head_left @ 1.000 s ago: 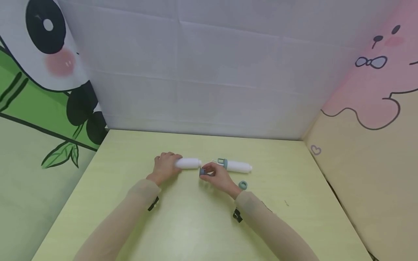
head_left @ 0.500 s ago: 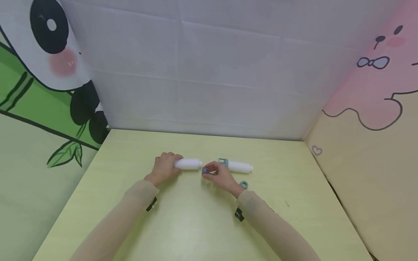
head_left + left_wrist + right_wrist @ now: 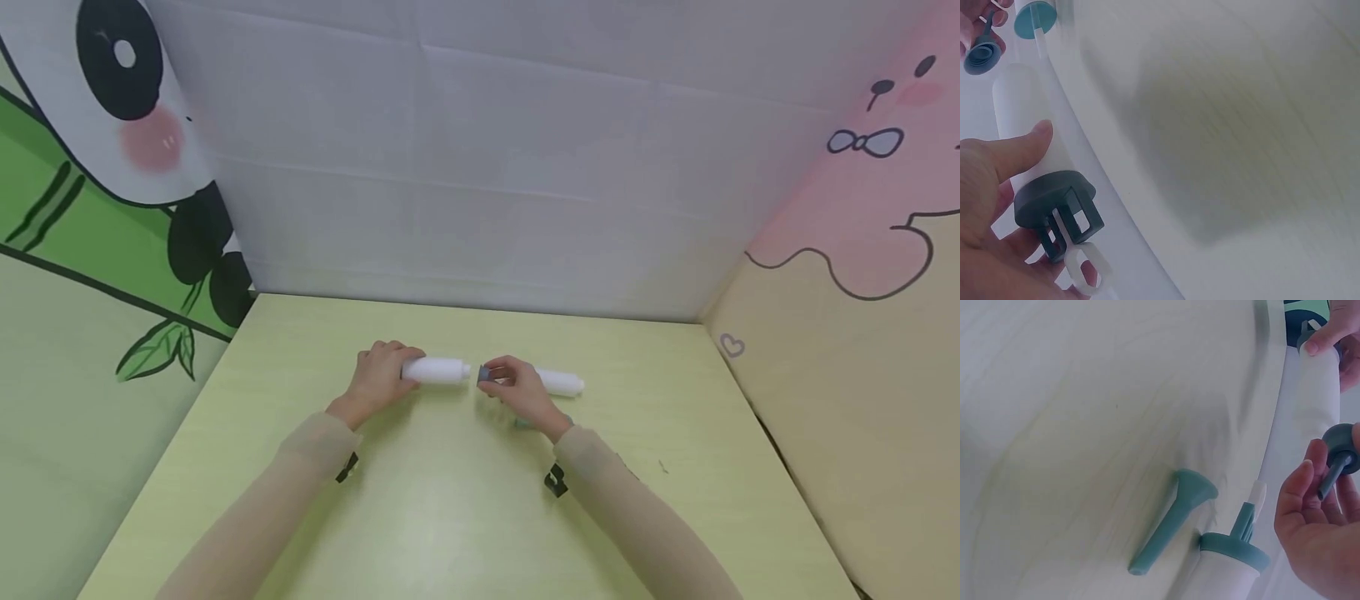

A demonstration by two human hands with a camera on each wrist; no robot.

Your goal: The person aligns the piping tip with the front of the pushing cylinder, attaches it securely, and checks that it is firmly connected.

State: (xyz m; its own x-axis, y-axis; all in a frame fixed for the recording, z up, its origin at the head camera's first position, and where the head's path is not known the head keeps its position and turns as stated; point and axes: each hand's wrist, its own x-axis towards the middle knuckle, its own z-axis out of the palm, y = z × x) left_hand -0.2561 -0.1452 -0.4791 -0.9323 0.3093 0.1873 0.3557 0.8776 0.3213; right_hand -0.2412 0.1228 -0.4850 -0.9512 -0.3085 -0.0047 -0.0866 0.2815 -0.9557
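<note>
- The left hand (image 3: 378, 375) is curled round a white tube (image 3: 438, 371), behind its dark teal collar (image 3: 1054, 197); the narrow end is turned toward the right hand (image 3: 525, 390).
- The right hand pinches a dark teal nozzle (image 3: 1339, 440), which is just beside this end, but apart.
- Further right, a second white tube (image 3: 561, 383) is lying on the tabletop (image 3: 435, 517).
- Near it lies a lighter teal nozzle (image 3: 1175, 519), funnel-shaped.

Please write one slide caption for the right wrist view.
The right hand holds a slate-blue funnel-shaped nozzle; a teal funnel lies beside a white cylinder with teal collar.
</note>
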